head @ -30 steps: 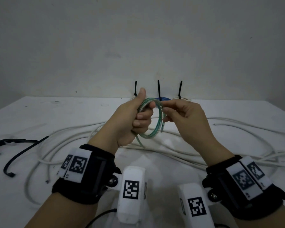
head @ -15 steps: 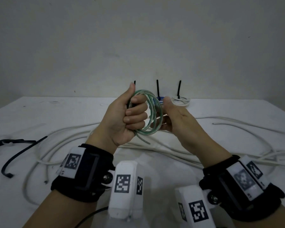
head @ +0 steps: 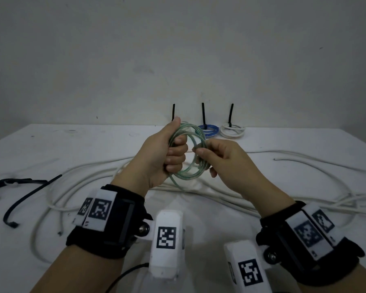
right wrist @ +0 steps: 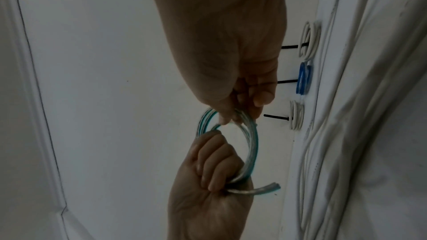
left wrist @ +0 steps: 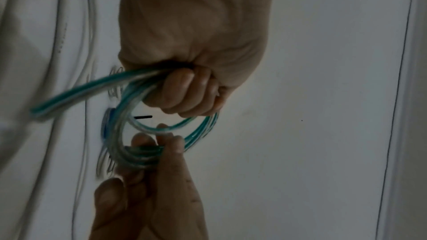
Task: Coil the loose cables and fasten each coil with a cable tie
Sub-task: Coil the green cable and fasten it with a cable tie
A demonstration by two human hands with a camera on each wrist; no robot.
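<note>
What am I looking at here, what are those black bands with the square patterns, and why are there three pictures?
No machine here: a person is working with bare hands. The black bands are wrist straps carrying small cameras and printed markers. One picture comes from a camera on the head, looking down; the other two come from the wrists, looking along each hand.

The left hand grips a coil of green cable in its fist, one short end sticking out. The right hand pinches the coil's other side.

On the white table lie loose white cables and spare black cable ties at the left. At the far edge lie finished coils, a blue coil and a white coil, each with a black tie sticking up. A third tie stands behind the left thumb.
</note>
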